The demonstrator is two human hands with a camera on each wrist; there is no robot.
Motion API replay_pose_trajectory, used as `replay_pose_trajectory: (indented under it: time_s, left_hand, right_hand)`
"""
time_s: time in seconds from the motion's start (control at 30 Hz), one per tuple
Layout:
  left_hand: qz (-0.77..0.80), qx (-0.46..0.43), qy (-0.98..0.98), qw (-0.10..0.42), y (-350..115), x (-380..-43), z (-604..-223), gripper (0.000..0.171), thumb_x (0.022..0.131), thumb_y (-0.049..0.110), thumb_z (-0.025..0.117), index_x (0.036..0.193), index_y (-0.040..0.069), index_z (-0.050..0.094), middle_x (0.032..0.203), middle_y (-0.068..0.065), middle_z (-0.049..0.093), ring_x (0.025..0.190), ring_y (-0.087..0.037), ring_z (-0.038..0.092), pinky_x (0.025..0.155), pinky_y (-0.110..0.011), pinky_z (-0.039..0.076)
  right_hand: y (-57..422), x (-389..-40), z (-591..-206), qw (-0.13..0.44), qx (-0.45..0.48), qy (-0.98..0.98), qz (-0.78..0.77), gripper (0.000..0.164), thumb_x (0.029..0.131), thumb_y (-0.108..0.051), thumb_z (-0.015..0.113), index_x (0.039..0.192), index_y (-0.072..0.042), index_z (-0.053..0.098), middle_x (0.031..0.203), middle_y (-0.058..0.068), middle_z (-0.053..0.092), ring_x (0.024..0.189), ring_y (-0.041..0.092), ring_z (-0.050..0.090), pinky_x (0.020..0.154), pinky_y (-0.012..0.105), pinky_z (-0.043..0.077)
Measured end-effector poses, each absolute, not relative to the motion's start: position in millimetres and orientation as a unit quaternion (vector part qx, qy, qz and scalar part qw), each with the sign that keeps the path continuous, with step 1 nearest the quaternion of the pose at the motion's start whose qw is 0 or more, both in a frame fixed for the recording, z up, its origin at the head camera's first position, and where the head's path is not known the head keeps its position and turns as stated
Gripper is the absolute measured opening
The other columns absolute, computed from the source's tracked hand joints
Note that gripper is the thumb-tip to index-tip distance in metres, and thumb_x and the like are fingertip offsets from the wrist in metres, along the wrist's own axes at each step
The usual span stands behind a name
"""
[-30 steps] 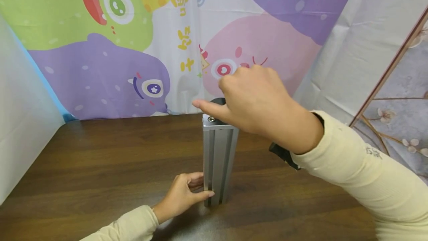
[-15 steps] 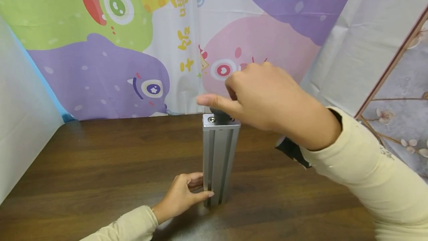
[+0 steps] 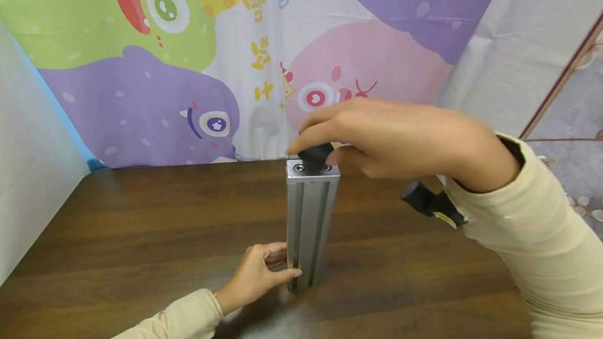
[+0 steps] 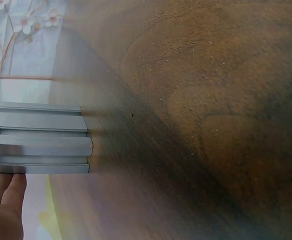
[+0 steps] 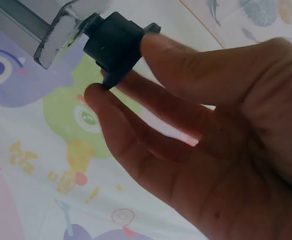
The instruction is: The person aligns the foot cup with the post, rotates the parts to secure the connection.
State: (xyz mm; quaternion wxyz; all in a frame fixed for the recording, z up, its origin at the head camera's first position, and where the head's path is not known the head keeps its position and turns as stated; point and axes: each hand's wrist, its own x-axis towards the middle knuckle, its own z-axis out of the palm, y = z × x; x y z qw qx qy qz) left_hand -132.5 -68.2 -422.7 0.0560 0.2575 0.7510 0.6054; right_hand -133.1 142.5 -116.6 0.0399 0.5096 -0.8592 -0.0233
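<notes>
An upright aluminium profile (image 3: pixel 308 224) with grooved sides stands on the wooden table. A silver end plate with screws caps its top, and a black knob (image 3: pixel 314 158) rises from that plate. My left hand (image 3: pixel 254 276) grips the profile near its foot, thumb on the front face and fingers at the left side and behind. Curled over the top, my right hand (image 3: pixel 377 137) pinches the knob between thumb and fingers. In the right wrist view the thumb touches one wing of the knob (image 5: pixel 117 42) and a fingertip meets the opposite wing.
The brown wooden table (image 3: pixel 165 224) spreads around the profile. Behind it hangs a cartoon-printed curtain (image 3: pixel 179 93), with white panels at both sides. A black device (image 3: pixel 431 203) is at the right wrist.
My right hand's thumb, earlier stretched out leftward above the knob, has swung round to the knob's right side, and the wrist has turned and moved right. The left hand stays put.
</notes>
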Motion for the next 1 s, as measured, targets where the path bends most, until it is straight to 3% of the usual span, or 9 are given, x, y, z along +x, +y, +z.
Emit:
replay_pose_trajectory:
  time_s: [0.07, 0.13, 0.27, 0.37, 0.8, 0.9, 1.0]
  left_hand:
    - [0.605, 0.258, 0.751, 0.056, -68.3, -132.7, -422.9, 0.041, 0.078, 0.009, 0.080, 0.109, -0.011, 0.064, 0.105, -0.022, 0.069, 0.098, -0.033, 0.067, 0.086, -0.030, 0.056]
    - [0.604, 0.259, 0.752, 0.055, -68.5, -132.8, -423.1, 0.040, 0.078, 0.010, 0.080, 0.109, -0.011, 0.065, 0.105, -0.022, 0.069, 0.098, -0.033, 0.067, 0.086, -0.030, 0.056]
    - [0.602, 0.259, 0.753, 0.054, -69.2, -133.0, -422.9, 0.041, 0.078, 0.010, 0.080, 0.109, -0.011, 0.064, 0.105, -0.022, 0.069, 0.098, -0.033, 0.067, 0.086, -0.030, 0.056]
    - [0.601, 0.256, 0.755, 0.054, -69.0, -132.7, -423.0, 0.042, 0.078, 0.010, 0.080, 0.110, -0.012, 0.064, 0.105, -0.022, 0.069, 0.098, -0.033, 0.067, 0.086, -0.030, 0.057]
    - [0.604, 0.256, 0.752, 0.057, -68.6, -133.5, -423.4, 0.042, 0.077, 0.009, 0.080, 0.110, -0.012, 0.064, 0.105, -0.023, 0.069, 0.099, -0.034, 0.067, 0.085, -0.030, 0.057]
    - [0.603, 0.256, 0.753, 0.056, -68.6, -133.4, -423.3, 0.042, 0.077, 0.009, 0.080, 0.110, -0.012, 0.064, 0.105, -0.023, 0.069, 0.099, -0.034, 0.067, 0.085, -0.030, 0.057]
    - [0.601, 0.256, 0.755, 0.055, -68.7, -133.3, -423.3, 0.043, 0.077, 0.010, 0.080, 0.110, -0.012, 0.064, 0.106, -0.023, 0.068, 0.099, -0.034, 0.067, 0.085, -0.030, 0.057]
  right_hand:
    - [138.6, -134.0, -117.9, 0.054, 0.490, -0.870, -0.021, 0.034, 0.092, -0.013, 0.065, 0.125, -0.021, 0.063, 0.109, -0.011, 0.061, 0.091, 0.002, 0.057, 0.080, 0.021, 0.051]
    - [131.8, -133.2, -119.5, 0.078, 0.450, -0.890, -0.018, 0.022, 0.090, -0.032, 0.067, 0.107, -0.017, 0.069, 0.090, -0.009, 0.064, 0.075, 0.006, 0.057, 0.068, 0.024, 0.050]
    - [114.1, -129.3, -126.3, 0.146, 0.329, -0.932, -0.034, 0.048, 0.084, -0.062, 0.062, 0.067, -0.017, 0.059, 0.059, -0.004, 0.051, 0.054, 0.015, 0.050, 0.048, 0.032, 0.044]
    - [105.5, -127.8, -132.6, 0.192, 0.261, -0.944, -0.057, 0.058, 0.081, -0.068, 0.057, 0.055, -0.017, 0.051, 0.052, -0.002, 0.042, 0.049, 0.018, 0.046, 0.041, 0.036, 0.041]
    - [102.5, -126.4, -139.5, 0.247, 0.222, -0.941, -0.064, 0.065, 0.082, -0.072, 0.052, 0.047, -0.017, 0.046, 0.048, -0.003, 0.033, 0.045, 0.018, 0.039, 0.034, 0.034, 0.036]
    - [103.9, -123.4, -139.2, 0.251, 0.224, -0.939, -0.074, 0.069, 0.081, -0.076, 0.049, 0.048, -0.016, 0.046, 0.048, -0.002, 0.036, 0.044, 0.018, 0.039, 0.034, 0.033, 0.036]
    - [107.9, -118.5, -133.8, 0.219, 0.227, -0.945, -0.081, 0.068, 0.081, -0.078, 0.046, 0.052, -0.017, 0.051, 0.051, 0.000, 0.045, 0.046, 0.020, 0.045, 0.038, 0.036, 0.040]
